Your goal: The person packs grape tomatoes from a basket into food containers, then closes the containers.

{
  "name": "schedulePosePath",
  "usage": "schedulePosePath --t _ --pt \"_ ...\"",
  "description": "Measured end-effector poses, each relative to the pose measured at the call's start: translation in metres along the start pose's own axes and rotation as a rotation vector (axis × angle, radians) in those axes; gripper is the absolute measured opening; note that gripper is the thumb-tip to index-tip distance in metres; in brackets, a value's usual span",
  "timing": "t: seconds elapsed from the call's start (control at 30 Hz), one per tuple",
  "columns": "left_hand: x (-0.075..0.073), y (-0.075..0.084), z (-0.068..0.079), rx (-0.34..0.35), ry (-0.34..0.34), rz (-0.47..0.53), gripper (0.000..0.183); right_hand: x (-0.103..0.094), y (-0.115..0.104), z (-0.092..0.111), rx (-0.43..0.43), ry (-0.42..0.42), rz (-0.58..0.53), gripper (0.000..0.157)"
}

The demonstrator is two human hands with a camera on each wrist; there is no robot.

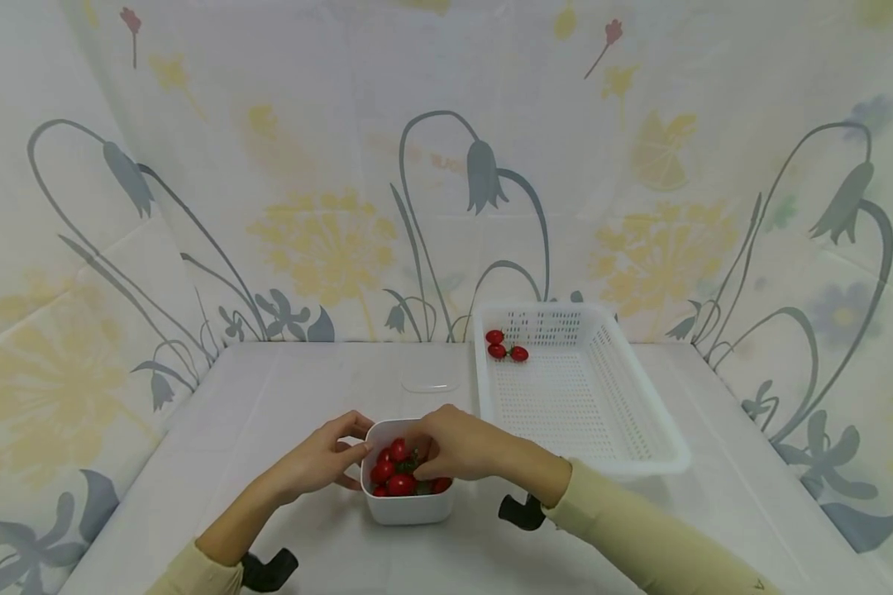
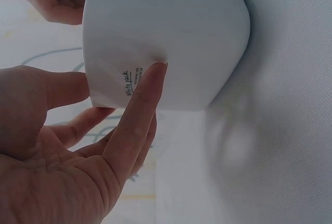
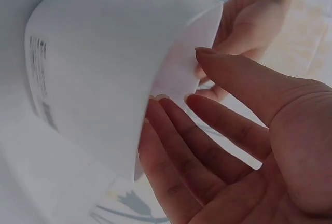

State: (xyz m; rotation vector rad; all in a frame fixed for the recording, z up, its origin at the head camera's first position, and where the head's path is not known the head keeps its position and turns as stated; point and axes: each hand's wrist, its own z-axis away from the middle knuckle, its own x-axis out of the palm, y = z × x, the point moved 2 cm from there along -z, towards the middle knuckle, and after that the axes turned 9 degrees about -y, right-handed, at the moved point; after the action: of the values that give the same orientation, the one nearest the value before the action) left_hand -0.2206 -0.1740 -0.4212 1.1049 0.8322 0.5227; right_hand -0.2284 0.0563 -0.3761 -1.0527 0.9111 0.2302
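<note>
A white plastic container [image 1: 409, 511] with several red cherry tomatoes [image 1: 400, 485] inside stands upright on the table. My left hand [image 1: 316, 463] holds its left side, the thumb at the rim and other fingers against the outer wall. Seen from the left wrist, one fingertip [image 2: 158, 71] presses the wall beside the printed lettering. My right hand [image 1: 457, 442] reaches over the right rim, fingers just inside above the tomatoes. In the right wrist view, its thumb [image 3: 233, 71] and fingers are spread apart, nothing visible between them. The wall hides the tomatoes in both wrist views.
At the back right sits a white perforated basket [image 1: 658, 426], with three cherry tomatoes [image 1: 497, 351] in its far left corner. A clear flat lid-like piece [image 1: 429, 387] lies behind the container. A patterned cloth hangs behind and at both sides.
</note>
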Motion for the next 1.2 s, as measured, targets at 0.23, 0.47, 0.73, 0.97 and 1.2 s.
schedulePosePath --t 0.23,0.47,0.73,0.97,1.2 --pt "-0.002 0.000 0.002 -0.001 0.008 0.003 0.026 -0.019 -0.001 0.018 0.010 0.033 0.043 0.020" --pt "-0.002 0.000 0.005 0.005 0.003 0.018 0.026 -0.031 0.013 0.035 -0.020 0.058 0.035 0.019" --pt "-0.004 -0.001 0.005 -0.002 0.013 0.010 0.026 -0.046 0.026 0.045 -0.025 0.079 0.010 0.021" --pt "-0.001 -0.001 0.001 0.002 0.008 0.014 0.027 -0.065 0.049 0.056 0.017 0.098 0.028 0.021" --pt "0.000 -0.002 0.000 -0.009 0.018 0.006 0.027 -0.093 0.090 0.058 0.101 0.161 0.072 0.031"
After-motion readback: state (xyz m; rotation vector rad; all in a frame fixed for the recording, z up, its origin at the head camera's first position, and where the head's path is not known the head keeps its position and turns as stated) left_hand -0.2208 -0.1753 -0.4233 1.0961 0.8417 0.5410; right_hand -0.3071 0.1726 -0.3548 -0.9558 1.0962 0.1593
